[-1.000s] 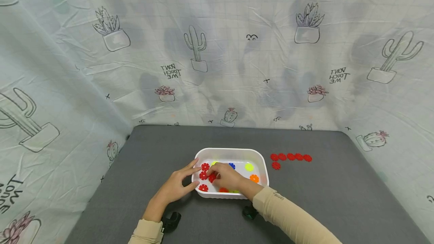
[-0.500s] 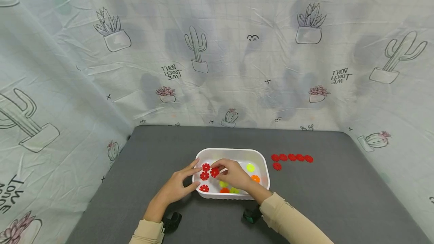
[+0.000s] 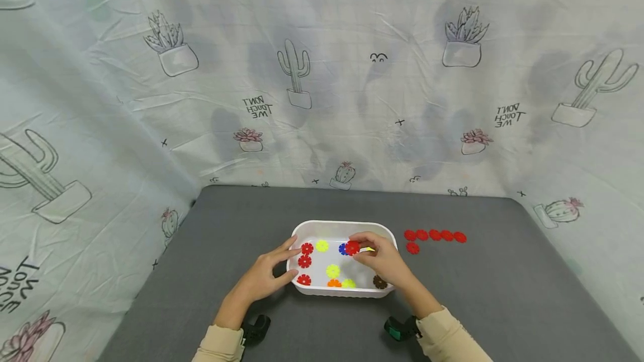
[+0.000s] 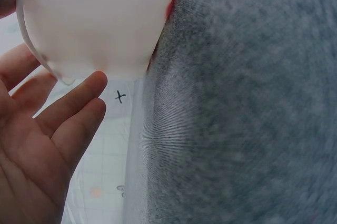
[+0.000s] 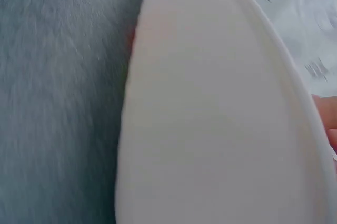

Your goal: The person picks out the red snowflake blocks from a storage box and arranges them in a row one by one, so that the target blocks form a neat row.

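Note:
In the head view, my right hand (image 3: 381,258) pinches a red notched plastic disc (image 3: 353,247) between thumb and fingers, over the right half of a white tray (image 3: 334,292). Behind it a blue disc (image 3: 343,249) is partly covered. My left hand (image 3: 261,277) rests at the tray's left end, thumb and fingers spread over the rim. The left wrist view shows that hand's straight fingers (image 4: 79,100) beside the tray's outer wall (image 4: 100,24). Three red discs (image 3: 304,261) lie inside near the left hand. The tray's wall (image 5: 210,103) fills much of the right wrist view.
Yellow discs (image 3: 333,271), an orange disc (image 3: 334,283) and a brown disc (image 3: 379,282) also lie in the tray. To its right, several red discs (image 3: 435,234) form a row on the grey table (image 3: 241,211), with another red disc (image 3: 412,248) below its left end.
My right hand has lifted a red disc from beside the other red ones and carried it rightward across the tray. The left hand has stayed at the rim.

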`<act>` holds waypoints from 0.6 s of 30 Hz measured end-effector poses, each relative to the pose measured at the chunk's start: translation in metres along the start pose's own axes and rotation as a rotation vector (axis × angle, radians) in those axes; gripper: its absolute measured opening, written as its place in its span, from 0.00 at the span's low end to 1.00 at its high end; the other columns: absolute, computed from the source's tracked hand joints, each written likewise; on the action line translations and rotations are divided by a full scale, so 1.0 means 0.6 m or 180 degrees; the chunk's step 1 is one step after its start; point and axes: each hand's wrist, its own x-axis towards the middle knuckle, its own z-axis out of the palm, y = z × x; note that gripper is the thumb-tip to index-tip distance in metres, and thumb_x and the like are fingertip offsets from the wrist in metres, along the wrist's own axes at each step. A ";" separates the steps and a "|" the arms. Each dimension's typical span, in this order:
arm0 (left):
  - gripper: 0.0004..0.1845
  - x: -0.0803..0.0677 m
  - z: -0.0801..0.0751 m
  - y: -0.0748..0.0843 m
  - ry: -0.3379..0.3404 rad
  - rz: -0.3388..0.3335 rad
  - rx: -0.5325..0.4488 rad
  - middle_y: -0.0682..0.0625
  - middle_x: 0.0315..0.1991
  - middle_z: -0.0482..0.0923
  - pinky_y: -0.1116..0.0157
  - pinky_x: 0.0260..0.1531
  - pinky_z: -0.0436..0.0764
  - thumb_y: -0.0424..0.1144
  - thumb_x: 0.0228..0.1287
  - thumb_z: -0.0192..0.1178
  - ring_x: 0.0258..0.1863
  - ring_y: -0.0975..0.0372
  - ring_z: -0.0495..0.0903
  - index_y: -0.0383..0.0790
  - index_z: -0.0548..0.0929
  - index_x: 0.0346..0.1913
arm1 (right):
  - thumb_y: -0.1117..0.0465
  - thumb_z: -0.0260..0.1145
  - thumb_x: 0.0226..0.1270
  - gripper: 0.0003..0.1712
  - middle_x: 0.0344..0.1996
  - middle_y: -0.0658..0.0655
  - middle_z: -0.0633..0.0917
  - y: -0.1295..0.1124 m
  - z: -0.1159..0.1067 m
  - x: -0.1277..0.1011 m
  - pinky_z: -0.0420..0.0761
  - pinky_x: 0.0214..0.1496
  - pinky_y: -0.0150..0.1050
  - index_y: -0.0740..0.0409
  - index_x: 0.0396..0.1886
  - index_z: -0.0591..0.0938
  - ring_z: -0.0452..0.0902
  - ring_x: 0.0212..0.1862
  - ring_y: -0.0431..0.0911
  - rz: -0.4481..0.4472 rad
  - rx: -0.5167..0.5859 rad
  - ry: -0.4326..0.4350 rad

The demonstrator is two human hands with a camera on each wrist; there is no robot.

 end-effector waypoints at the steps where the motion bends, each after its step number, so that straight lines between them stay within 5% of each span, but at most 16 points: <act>1: 0.26 0.000 0.000 0.000 -0.0004 0.0009 0.0010 0.49 0.71 0.61 0.45 0.59 0.70 0.47 0.61 0.61 0.67 0.52 0.67 0.40 0.77 0.61 | 0.69 0.67 0.60 0.22 0.48 0.64 0.82 0.001 -0.008 -0.003 0.81 0.44 0.28 0.66 0.55 0.77 0.78 0.48 0.53 0.0021 0.0011 0.0058; 9: 0.27 0.001 0.001 -0.006 -0.0036 -0.0044 -0.0014 0.49 0.72 0.61 0.46 0.61 0.69 0.48 0.61 0.61 0.68 0.54 0.65 0.41 0.76 0.62 | 0.68 0.66 0.61 0.22 0.48 0.68 0.81 0.017 -0.077 -0.025 0.80 0.44 0.26 0.70 0.55 0.76 0.78 0.44 0.36 -0.0238 0.0208 0.0663; 18: 0.27 0.001 0.001 -0.009 -0.0056 -0.0009 -0.0045 0.49 0.72 0.60 0.47 0.61 0.69 0.48 0.62 0.61 0.68 0.55 0.65 0.40 0.76 0.62 | 0.71 0.66 0.59 0.24 0.42 0.41 0.83 0.064 -0.137 -0.050 0.79 0.40 0.23 0.75 0.55 0.73 0.77 0.42 0.33 -0.0264 0.0483 0.1359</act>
